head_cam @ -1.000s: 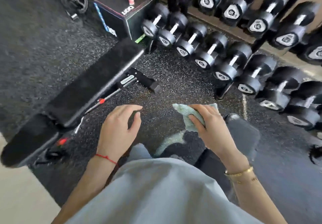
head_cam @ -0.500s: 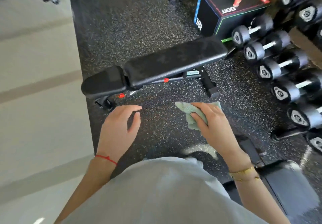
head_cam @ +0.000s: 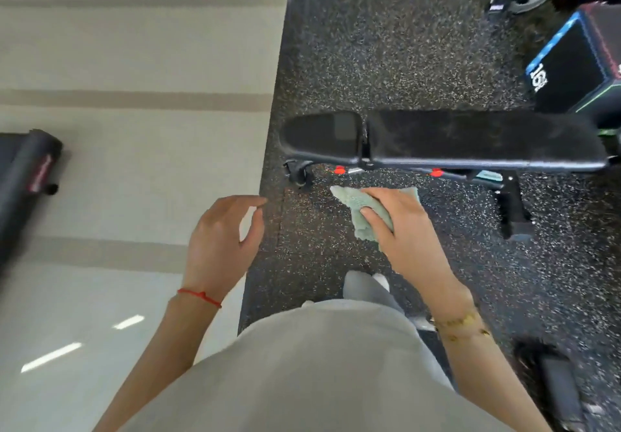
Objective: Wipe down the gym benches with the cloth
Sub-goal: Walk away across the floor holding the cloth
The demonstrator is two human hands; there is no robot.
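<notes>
The pale green cloth point(head_cam: 364, 209) is bunched in the right hand point(head_cam: 408, 230), whose fingers are folded over it, with a corner sticking out to the left. It hangs in the air over the speckled black floor mat point(head_cam: 386, 45), near the front edge of the black bench point(head_cam: 470, 139) but not touching it. The bench lies flat across the view, its short seat pad point(head_cam: 322, 135) to the left of the long back pad. The left hand point(head_cam: 221, 240) is empty, its fingers loosely spread and curved, held over the edge where the mat meets the light floor point(head_cam: 134, 162). No wiping of this bench is under way; judging from the gap, its whole top is likely still to be done. Whether other benches are finished cannot be told. A black box point(head_cam: 578, 65) stands beyond the bench's far end.
</notes>
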